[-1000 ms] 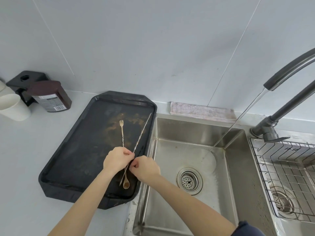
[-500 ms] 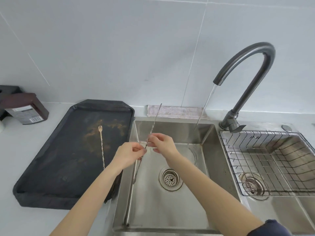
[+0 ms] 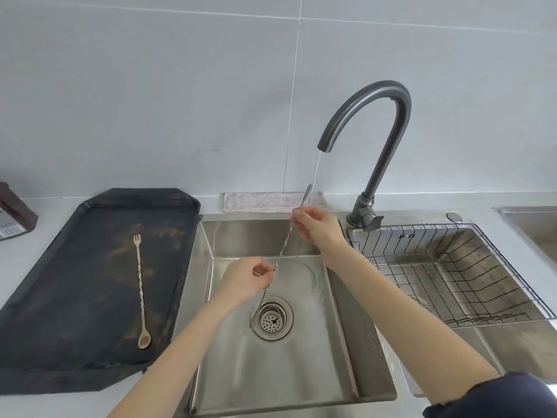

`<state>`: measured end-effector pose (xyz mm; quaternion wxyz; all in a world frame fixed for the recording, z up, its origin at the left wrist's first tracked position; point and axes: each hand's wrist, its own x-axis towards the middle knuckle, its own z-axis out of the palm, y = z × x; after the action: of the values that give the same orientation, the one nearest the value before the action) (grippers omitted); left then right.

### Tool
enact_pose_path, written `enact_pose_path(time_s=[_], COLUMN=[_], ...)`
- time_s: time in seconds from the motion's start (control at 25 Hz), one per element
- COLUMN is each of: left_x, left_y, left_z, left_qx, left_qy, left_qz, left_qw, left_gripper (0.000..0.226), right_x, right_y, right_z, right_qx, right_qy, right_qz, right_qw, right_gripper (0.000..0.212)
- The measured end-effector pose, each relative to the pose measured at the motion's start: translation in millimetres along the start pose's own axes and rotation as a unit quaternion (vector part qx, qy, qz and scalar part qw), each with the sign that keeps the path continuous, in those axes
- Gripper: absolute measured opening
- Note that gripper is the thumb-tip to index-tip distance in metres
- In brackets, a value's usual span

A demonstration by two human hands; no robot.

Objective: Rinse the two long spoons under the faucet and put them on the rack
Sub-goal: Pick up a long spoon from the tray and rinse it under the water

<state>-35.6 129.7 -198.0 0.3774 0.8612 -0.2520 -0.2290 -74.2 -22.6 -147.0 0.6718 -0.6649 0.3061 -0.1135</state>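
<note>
Holding one silver long spoon [image 3: 281, 254] slantwise over the sink [image 3: 343, 312] at centre frame, the person grips it at two points. The right hand [image 3: 318, 229] pinches the upper shaft, fingers curled around it, with the tip rising to meet the thin water stream [image 3: 316, 167] falling from the dark curved faucet [image 3: 376, 122]. The left hand [image 3: 245, 280] pinches the shaft lower down, fingers closed on it; the lower end hangs just beside the drain strainer [image 3: 272, 319], and whether it touches cannot be told. The second long spoon [image 3: 140, 289], golden, with a fork end pointing up-frame and its bowl down-frame, lies flat on the stained black tray [image 3: 54, 297] at left of frame, untouched. The wire rack [image 3: 452, 267] sits in the right basin, just right of the faucet base, holding no spoon. A folded cloth [image 3: 262, 202] lies along the wall behind the sink. A brown container [image 3: 13, 215] stands at the far left edge.
</note>
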Motion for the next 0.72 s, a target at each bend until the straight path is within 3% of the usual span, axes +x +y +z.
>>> enact_pose_path(time_s=[0.32,0.48,0.72], left_x=[17.2,25.2,39.1], left_y=[12.0,16.6,18.7], left_z=[14.2,21.4,33.2], left_qx=[-0.032,-0.05,-0.074], left_qy=[-0.018,0.014,0.069], left_qz=[-0.007,-0.007,-0.017], left_qw=[0.999,0.999,0.995], left_gripper=[0.021,0.008,0.008], right_x=[35.8,52.2,55.9], right_y=[-37.3,-42.6,-17.8], right_z=[-32.8,-35.5,-24.5], right_qx=[0.007,0.051,0.047], right_qy=[0.003,0.001,-0.027], right_qz=[-0.033,-0.038,0.009], right_qw=[0.999,0.998,0.998], right_gripper=[0.012,0.016,0.015])
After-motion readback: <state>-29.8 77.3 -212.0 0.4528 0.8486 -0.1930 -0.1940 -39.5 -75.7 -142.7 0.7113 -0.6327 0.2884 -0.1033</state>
